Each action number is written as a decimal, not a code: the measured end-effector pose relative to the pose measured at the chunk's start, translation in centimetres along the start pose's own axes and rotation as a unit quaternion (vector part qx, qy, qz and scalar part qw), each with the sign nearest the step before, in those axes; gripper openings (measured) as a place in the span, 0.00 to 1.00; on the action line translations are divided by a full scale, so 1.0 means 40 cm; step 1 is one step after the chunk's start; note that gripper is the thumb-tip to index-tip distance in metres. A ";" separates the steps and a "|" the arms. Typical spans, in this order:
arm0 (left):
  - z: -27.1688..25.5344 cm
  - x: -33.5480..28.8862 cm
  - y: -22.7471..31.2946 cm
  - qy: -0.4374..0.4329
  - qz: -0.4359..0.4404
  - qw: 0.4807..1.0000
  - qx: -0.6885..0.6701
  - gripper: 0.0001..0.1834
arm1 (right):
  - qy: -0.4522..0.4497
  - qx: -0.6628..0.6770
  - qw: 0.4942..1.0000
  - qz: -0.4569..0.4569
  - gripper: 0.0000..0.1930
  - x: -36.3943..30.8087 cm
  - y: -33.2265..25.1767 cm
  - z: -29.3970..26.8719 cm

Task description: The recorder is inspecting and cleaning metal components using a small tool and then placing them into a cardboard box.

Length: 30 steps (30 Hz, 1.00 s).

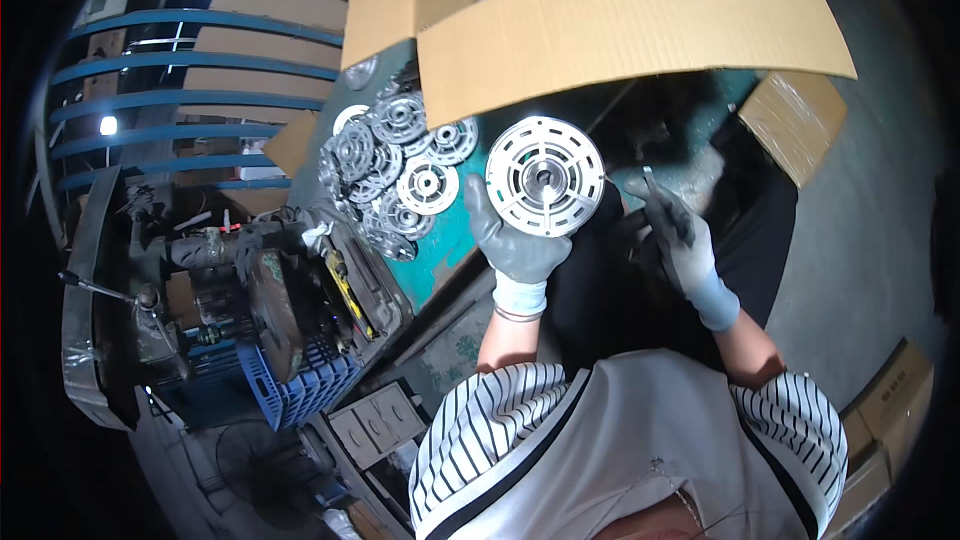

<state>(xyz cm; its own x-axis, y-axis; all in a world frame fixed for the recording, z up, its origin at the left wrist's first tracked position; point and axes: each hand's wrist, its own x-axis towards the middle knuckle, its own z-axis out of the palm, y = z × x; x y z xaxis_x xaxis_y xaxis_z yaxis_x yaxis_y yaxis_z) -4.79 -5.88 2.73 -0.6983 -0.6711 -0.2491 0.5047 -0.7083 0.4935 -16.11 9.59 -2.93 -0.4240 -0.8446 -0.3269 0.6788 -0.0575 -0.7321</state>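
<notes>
Slotted metal disc (546, 190) held in gloved left hand (515, 245)
Whether anything is gripped by the curled right hand (680, 240) cannot be told.

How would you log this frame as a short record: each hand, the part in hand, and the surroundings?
Left hand: gloved, gripping a round slotted metal disc near its lower-left rim
Right hand: gloved, apart from the disc, fingers curled; appears to hold a small thin item, kind unclear
Pile: similar discs, heaped on a green tabletop, left of the held disc
Box: open cardboard box at the top, more discs inside
Lower left: blue plastic crate
</notes>
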 end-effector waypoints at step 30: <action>-0.048 -0.085 -0.074 0.003 0.017 0.997 0.069 0.40 | 0.020 -0.023 0.998 -0.047 0.17 -0.027 0.046 0.037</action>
<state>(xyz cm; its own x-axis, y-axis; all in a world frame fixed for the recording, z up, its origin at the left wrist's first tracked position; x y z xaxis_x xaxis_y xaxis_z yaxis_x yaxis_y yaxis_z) -2.94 -1.94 0.54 -0.6781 -0.6963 -0.2351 0.4539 -0.6484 0.6112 -13.53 9.60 -3.05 -0.5090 -0.8145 -0.2783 0.6063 -0.1098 -0.7876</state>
